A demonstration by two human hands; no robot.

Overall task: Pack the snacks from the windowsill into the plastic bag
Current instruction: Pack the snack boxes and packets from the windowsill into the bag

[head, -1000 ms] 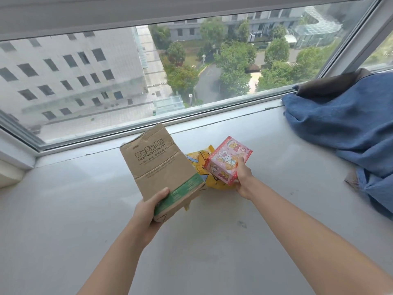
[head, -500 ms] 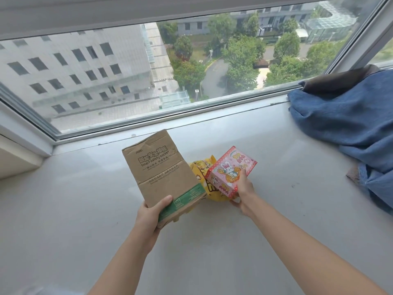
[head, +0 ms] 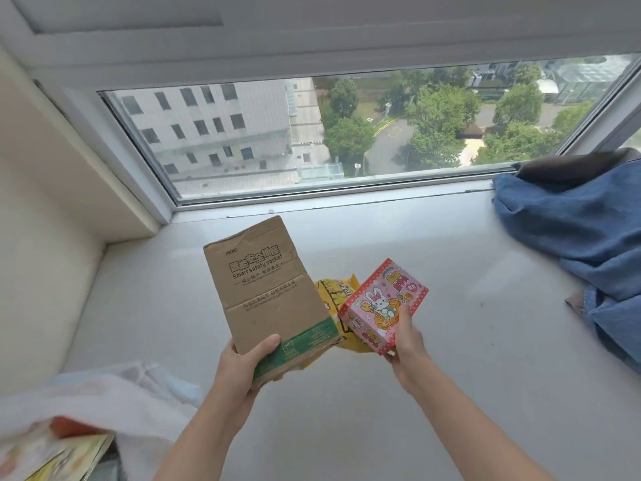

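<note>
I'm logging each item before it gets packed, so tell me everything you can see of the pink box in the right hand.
The pink box is a small carton, seemingly printed cardboard, with a red scalloped border, a white cartoon rabbit with a bow, yellow waffle-like pictures and pink lettering. It looks closed and undented. It is held tilted above the windowsill, one corner pointing up toward the window. The right hand grips its lower right corner, thumb on the front face. It overlaps a yellow packet behind it; whether they touch is unclear.

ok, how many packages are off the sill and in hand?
2. Brown cardboard box in the left hand; pink rabbit-print box in the right hand. The yellow snack bag behind them may hide more.
</note>
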